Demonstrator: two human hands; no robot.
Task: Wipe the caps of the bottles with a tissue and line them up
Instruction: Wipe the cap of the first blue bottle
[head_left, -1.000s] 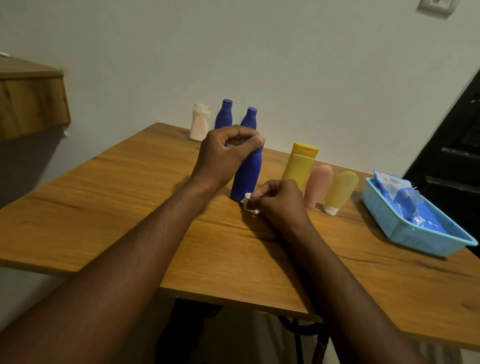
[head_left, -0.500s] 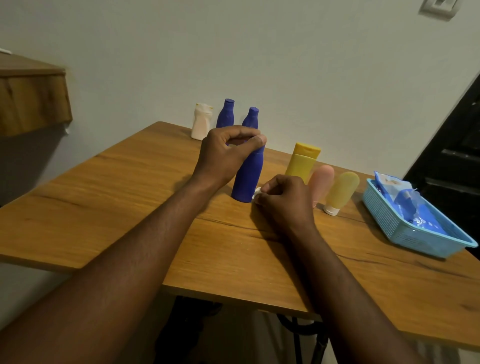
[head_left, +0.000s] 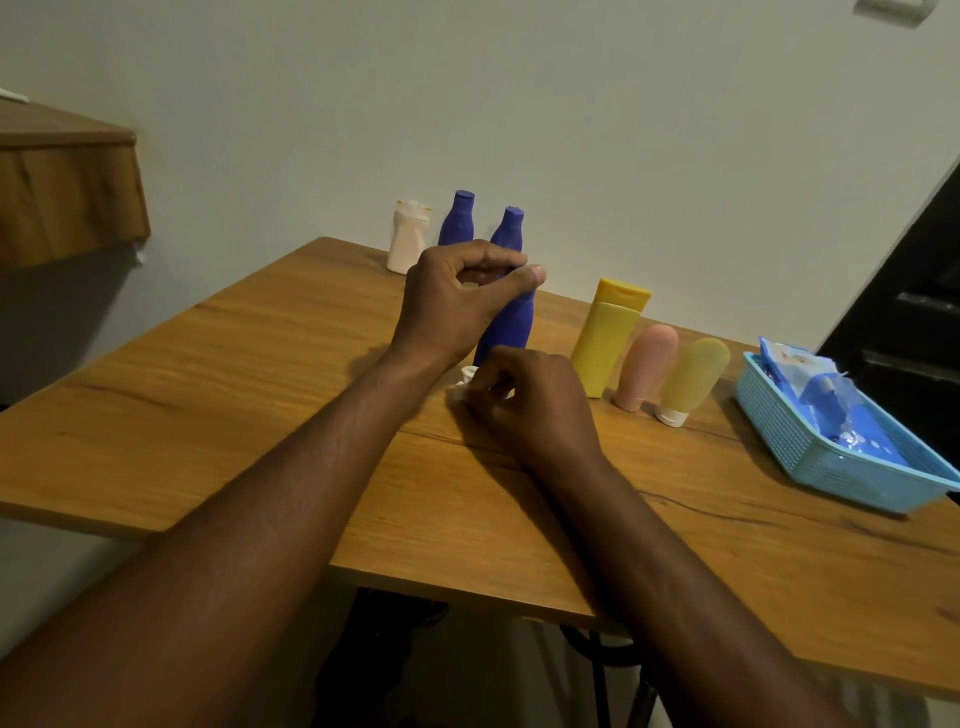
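The left hand (head_left: 452, 306) is gripping the top of a blue bottle (head_left: 506, 330) standing mid-desk (head_left: 208, 415), fingers and thumb closed round it. The right hand (head_left: 535, 410) is pinching a white tissue (head_left: 465, 382) shut at the bottle's base. A yellow tube (head_left: 608, 338) is standing just right.

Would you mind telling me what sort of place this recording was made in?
Probably a room in a home: a plain wooden table against a bare painted wall, toiletry bottles such as the yellow tube, and a small blue basket.
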